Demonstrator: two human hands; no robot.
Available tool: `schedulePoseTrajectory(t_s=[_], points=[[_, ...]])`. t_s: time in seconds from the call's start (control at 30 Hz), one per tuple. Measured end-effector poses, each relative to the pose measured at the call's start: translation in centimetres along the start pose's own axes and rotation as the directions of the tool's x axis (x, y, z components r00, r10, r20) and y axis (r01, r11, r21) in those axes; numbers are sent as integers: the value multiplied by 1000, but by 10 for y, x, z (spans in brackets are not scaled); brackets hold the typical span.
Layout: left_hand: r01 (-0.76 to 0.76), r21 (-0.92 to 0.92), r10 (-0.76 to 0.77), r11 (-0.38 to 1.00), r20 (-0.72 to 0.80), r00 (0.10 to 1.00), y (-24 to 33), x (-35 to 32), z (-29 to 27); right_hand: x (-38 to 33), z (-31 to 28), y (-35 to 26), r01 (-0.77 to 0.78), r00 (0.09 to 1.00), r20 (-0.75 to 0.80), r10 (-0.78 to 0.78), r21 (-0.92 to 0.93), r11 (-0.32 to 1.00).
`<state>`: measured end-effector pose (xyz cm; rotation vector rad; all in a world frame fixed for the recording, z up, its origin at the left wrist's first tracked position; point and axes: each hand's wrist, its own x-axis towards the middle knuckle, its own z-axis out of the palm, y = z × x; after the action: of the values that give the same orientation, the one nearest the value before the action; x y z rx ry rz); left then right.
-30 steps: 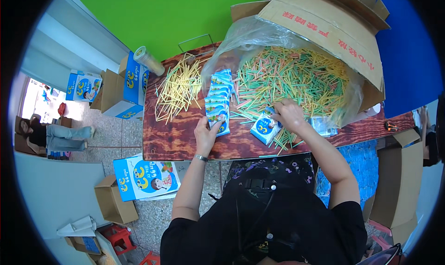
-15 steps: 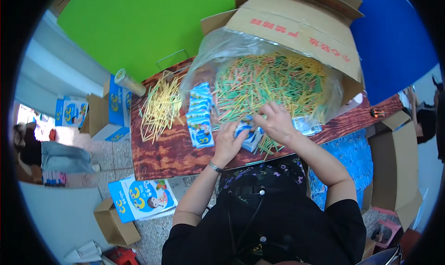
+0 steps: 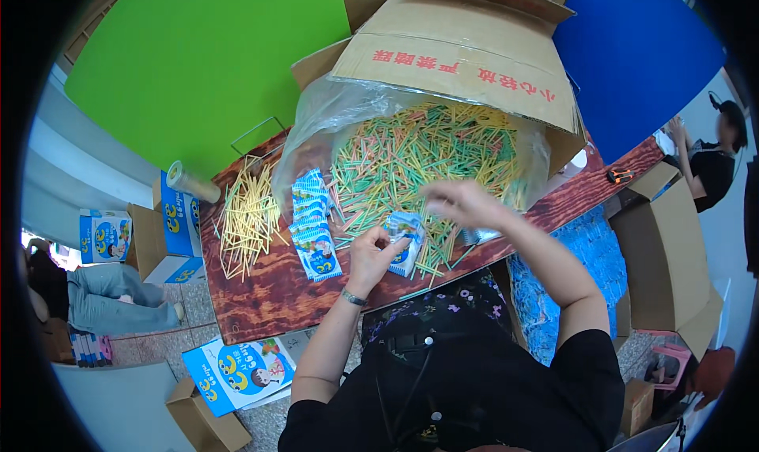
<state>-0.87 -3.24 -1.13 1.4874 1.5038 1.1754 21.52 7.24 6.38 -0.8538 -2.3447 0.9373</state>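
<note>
The blue-and-white packet (image 3: 407, 260) is just right of the left hand (image 3: 371, 256), its edge pinched between thumb and curled fingers. It looks light, soft and slippery, probably crushable, so the edges seem the best hold. The right hand (image 3: 461, 201) hangs beyond, half-curled, blurred; I can't tell if it's holding anything. Coloured sticks (image 3: 403, 147) spread past both hands.

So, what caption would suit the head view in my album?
Left hand on a blue-and-white packet, right hand above colourful sticks heaped by an open cardboard box.
</note>
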Motion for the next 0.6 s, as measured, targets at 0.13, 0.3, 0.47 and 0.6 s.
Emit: schedulePoseTrajectory(t_s=[0.13, 0.3, 0.47, 0.6], points=[[1, -36, -2, 999, -20, 1000, -5, -2, -2, 11, -67, 55, -230, 891, 66, 448, -787, 573], [38, -42, -39, 998, -2, 999, 0, 0, 5, 8, -62, 87, -196, 840, 142, 523, -820, 537], [34, -38, -35, 999, -13, 999, -4, 1, 6, 3, -49, 109, -181, 919, 66, 389, -805, 565], [38, -41, -38, 998, -15, 999, 0, 1, 6, 2, -46, 118, -159, 933, 48, 356, -835, 528]])
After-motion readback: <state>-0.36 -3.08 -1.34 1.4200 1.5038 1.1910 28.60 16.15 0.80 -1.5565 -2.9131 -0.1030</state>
